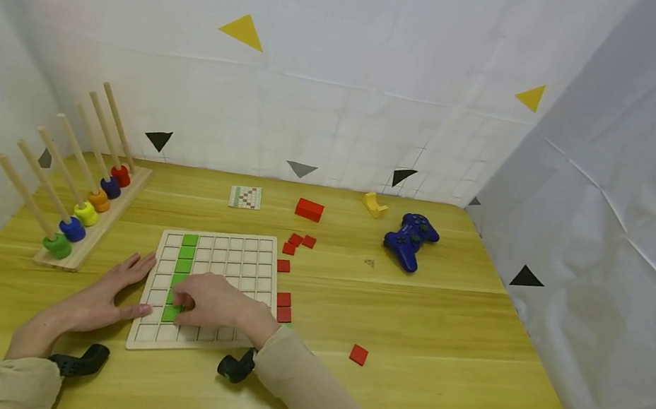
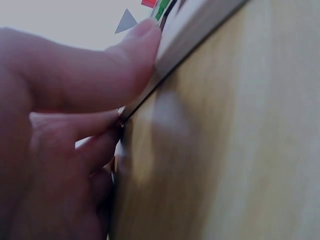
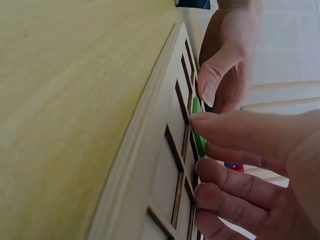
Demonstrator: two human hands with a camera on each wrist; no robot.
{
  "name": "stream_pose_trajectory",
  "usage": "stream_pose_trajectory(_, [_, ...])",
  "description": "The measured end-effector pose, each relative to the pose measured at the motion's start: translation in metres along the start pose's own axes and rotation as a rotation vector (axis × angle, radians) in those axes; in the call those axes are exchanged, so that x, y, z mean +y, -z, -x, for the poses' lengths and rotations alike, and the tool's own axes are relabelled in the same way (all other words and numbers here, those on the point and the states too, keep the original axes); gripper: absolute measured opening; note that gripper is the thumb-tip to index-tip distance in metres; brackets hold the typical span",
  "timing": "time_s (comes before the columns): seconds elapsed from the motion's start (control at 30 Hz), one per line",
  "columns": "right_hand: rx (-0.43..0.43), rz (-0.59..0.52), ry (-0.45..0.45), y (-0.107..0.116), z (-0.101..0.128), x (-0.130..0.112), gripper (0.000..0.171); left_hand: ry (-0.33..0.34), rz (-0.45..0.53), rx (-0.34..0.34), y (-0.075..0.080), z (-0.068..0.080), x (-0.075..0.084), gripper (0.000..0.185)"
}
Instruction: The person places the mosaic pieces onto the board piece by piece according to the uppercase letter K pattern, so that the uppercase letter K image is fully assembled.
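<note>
— Pressing a green tile (image 1: 171, 313) into the grid board (image 1: 233, 254), is she? Where exactly?

— Near the bottom of the green column, second column from the board's left edge. Her right hand (image 1: 209, 302) has the fingers curled over it, pinching it by the edges; the wrist view shows fingertips (image 3: 210, 120) right on the green.

— And the other hand?

— The left hand (image 1: 107, 298) lies flat, fingers straight, steadying the board's left rim with the thumb against it.

— Fiddly thing?

— I'd say so: thin, stiff, light, probably smooth. Best taken by two opposite edges, since it sits snug in its square. The board looks light enough to slide, hence the bracing.

— Anything else about?

— Red tiles (image 1: 284, 307) just right of the board, a peg rack (image 1: 85, 212) to the left, a blue game controller (image 1: 411, 238) farther back.
</note>
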State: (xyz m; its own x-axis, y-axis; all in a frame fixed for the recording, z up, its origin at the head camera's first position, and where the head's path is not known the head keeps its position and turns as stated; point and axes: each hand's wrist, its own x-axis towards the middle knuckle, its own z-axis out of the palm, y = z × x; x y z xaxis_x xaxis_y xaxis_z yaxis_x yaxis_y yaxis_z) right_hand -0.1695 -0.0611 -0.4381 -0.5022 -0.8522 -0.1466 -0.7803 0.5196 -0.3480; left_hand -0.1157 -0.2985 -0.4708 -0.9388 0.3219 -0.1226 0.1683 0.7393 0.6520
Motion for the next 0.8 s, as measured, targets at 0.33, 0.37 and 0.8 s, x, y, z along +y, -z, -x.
stream_pose_trajectory(0.33, [-0.010, -0.086, -0.064, -0.0021, -0.0030, 0.0008, 0.018, 0.001, -0.006, 0.003, 0.0000, -0.0003, -0.0012, 0.095])
stream_pose_trajectory(0.37, [-0.011, -0.089, -0.067, -0.0020, -0.0030, 0.0008, 0.018, 0.002, -0.005, 0.003, 0.0001, -0.0004, -0.0010, 0.095])
stream_pose_trajectory(0.8, [-0.011, -0.101, -0.057, -0.0025, -0.0024, 0.0000, 0.018, -0.003, 0.004, 0.002, 0.0004, -0.0002, 0.0006, 0.096])
